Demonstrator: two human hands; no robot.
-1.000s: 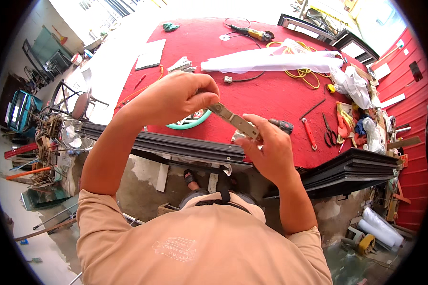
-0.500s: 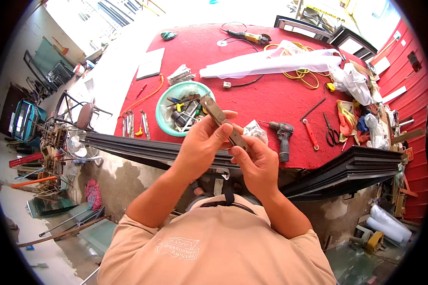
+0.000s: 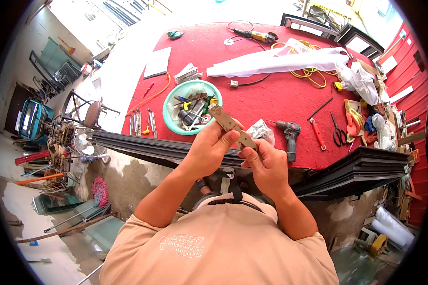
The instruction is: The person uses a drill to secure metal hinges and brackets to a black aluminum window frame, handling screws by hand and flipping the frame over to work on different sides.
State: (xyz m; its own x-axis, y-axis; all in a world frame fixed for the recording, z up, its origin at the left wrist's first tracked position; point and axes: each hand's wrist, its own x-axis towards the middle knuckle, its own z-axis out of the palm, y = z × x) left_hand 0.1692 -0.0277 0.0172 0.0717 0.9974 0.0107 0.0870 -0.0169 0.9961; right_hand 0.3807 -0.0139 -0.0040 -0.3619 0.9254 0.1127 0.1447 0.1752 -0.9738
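With left hand and right hand, grasps metal fitting | holds it above near edge of bench | seemingly mid-handling, fastened to nothing visible | no grip on drill at right

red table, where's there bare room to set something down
Free: between the white wrap, basin and drill; also between the green cloth and grinder. The right edge is crowded with gloves and a white bag.

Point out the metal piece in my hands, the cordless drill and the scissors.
Metal piece (image 3: 227, 121), head view, on its flat face.
Cordless drill (image 3: 290, 138), head view, on its handle.
Scissors (image 3: 337, 128), head view, where blades meet handles.
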